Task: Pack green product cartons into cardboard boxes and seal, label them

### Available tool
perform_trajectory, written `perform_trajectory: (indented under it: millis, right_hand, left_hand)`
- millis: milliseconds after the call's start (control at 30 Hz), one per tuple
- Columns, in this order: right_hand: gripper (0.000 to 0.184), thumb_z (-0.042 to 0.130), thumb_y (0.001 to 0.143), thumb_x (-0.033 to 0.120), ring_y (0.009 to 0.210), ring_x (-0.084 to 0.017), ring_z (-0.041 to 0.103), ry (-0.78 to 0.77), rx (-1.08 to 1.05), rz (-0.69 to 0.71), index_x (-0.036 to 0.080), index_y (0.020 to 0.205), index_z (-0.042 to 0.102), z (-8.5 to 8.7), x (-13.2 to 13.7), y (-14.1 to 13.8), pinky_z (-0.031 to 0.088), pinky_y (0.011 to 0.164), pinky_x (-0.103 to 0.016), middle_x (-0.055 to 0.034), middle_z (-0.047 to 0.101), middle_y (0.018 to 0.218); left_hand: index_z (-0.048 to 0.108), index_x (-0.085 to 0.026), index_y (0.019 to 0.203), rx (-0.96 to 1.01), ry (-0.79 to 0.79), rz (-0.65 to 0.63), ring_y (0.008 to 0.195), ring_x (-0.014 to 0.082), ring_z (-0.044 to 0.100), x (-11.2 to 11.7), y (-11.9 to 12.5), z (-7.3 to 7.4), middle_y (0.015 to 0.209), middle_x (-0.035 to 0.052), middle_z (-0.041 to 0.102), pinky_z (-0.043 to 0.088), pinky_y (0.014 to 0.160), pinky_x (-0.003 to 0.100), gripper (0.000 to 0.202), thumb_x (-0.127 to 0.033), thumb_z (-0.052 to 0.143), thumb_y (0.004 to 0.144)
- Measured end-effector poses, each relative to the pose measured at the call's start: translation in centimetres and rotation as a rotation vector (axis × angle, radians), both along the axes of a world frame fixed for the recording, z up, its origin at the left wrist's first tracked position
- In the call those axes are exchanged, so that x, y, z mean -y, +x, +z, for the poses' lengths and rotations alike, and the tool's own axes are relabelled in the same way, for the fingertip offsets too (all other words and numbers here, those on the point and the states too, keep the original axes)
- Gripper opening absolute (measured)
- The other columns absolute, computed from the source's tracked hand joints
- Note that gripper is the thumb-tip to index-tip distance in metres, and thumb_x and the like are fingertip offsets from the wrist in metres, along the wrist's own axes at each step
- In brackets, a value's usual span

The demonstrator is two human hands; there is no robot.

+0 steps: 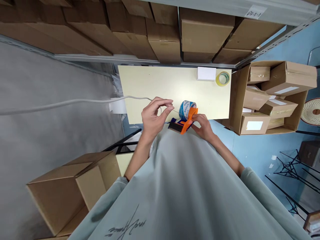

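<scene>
My right hand is closed around an orange and dark blue tape dispenser, held tilted just over the table's near edge. A blue and white printed roll of tape sits in it. Left of the roll, my left hand is closed, thumb and fingertips pinched together. A faint thin line shows between those fingertips and the roll; whether it is tape or cable I cannot tell. The white cable comes in from the left and passes behind my left hand.
On the pale yellow table lie a white box and a yellow-green tape roll at the back right. A large carton of smaller boxes stands right. An open carton is lower left. Shelved boxes line the back.
</scene>
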State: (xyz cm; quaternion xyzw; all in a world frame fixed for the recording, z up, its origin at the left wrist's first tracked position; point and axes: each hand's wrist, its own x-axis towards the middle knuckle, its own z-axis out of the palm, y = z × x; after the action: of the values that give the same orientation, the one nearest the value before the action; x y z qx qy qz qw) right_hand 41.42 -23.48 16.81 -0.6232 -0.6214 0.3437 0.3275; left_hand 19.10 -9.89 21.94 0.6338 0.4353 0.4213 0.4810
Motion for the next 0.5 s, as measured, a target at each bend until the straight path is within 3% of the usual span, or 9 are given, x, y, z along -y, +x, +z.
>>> perform_trajectory:
  millis: [133,300,500]
  right_hand:
    - [0.015,0.067,0.110,0.045,0.112,-0.029,0.079,0.008,-0.066,0.054,0.030,0.110,0.072,2.0,-0.3,-0.2,0.063,0.101,-0.053,-0.0079,0.083,0.116]
    - [0.020,0.061,0.113,0.046,0.111,-0.029,0.079,0.016,-0.029,0.128,0.030,0.106,0.073,3.8,-0.7,-0.5,0.063,0.102,-0.054,-0.0073,0.083,0.113]
    - [0.016,0.062,0.114,0.038,0.109,-0.027,0.080,0.088,-0.025,0.200,0.031,0.106,0.073,5.4,-0.7,-1.0,0.063,0.100,-0.050,-0.0060,0.084,0.112]
  left_hand:
    - [0.081,-0.030,0.113,0.099,0.027,0.030,0.082,0.0156,0.074,0.1,-0.2,1.2,0.090,0.0009,0.068,0.066,0.086,0.036,0.025,-0.052,0.083,0.101]
    - [0.078,-0.030,0.126,0.038,-0.027,-0.040,0.091,0.0180,0.076,-0.5,-0.5,2.9,0.096,0.0009,0.067,0.068,0.092,0.040,0.042,-0.051,0.092,0.092]
    - [0.076,-0.028,0.132,0.009,-0.141,-0.129,0.101,0.0195,0.076,-1.3,0.3,2.5,0.103,0.0024,0.071,0.067,0.100,0.041,0.049,-0.051,0.091,0.092]
